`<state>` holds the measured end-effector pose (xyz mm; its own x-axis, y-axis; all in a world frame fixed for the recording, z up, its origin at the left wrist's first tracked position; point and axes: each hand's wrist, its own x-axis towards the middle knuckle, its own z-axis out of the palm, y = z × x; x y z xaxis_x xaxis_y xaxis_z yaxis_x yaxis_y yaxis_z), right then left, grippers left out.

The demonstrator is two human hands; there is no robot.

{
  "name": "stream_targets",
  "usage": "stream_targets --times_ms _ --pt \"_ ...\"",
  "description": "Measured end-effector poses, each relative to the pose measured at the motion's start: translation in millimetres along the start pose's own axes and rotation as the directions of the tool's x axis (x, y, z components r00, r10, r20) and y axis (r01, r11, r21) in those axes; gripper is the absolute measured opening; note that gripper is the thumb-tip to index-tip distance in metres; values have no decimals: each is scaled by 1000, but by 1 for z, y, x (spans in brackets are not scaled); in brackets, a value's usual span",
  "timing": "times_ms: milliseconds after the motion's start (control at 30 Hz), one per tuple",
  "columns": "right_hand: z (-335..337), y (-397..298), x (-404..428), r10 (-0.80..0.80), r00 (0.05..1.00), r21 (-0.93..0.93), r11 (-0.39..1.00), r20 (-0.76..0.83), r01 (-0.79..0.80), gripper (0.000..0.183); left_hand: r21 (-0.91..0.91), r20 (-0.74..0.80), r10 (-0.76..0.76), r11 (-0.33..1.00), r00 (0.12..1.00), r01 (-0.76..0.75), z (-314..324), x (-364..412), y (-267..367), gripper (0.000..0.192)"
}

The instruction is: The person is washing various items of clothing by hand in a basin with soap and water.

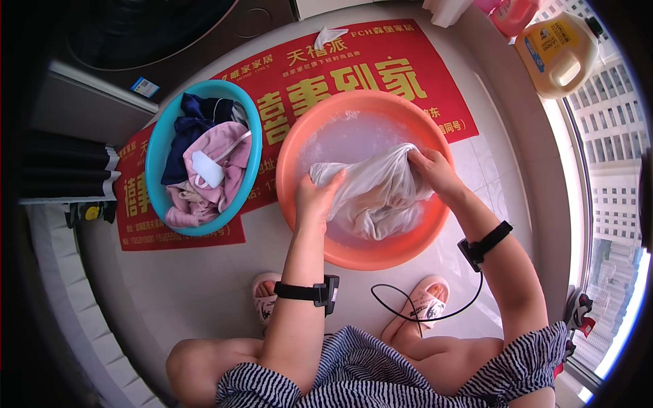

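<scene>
A wet white cloth garment point(380, 188) is stretched between my two hands over an orange plastic basin point(365, 260) of cloudy, sudsy water. Its upper edge is lifted, while its lower folds hang down into the basin. My left hand point(317, 196) grips the garment's left end near the basin's left side, thumb on top. On the right, my right hand point(432, 171) pinches the upper right corner between thumb and fingers. Left of the basin stands a turquoise oval basin point(256, 148) holding pink clothing point(234, 137) and dark blue clothing point(189, 132).
Both basins stand on or against a red printed mat point(449, 86) on the tiled floor. A beige detergent jug point(556, 56) stands on the windowsill at right. A black cable point(380, 303) loops near my slippered feet. A small white cloth point(329, 35) lies on the mat's far edge.
</scene>
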<state>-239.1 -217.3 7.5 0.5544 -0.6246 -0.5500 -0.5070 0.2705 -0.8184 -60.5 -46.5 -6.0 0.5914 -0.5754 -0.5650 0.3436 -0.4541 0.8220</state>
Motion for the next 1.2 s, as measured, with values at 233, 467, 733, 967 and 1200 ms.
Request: stream_targets --times_ms 233,467,733,967,1200 --pt "38 27 3 -342 937 -805 536 69 255 84 193 -88 250 954 964 -229 15 10 -41 81" --pt "63 49 30 91 973 -813 569 214 126 83 127 144 -104 988 984 85 37 14 -74 66" --pt "70 6 -24 -181 951 -111 971 251 214 73 -663 269 -273 643 924 383 45 1 -40 65" --pt "93 -13 -73 -559 789 -451 653 256 609 47 -824 410 73 457 909 335 26 23 -69 52" --pt "91 -18 -54 -603 750 -715 395 272 577 30 -830 306 -192 425 932 360 29 6 -40 37"
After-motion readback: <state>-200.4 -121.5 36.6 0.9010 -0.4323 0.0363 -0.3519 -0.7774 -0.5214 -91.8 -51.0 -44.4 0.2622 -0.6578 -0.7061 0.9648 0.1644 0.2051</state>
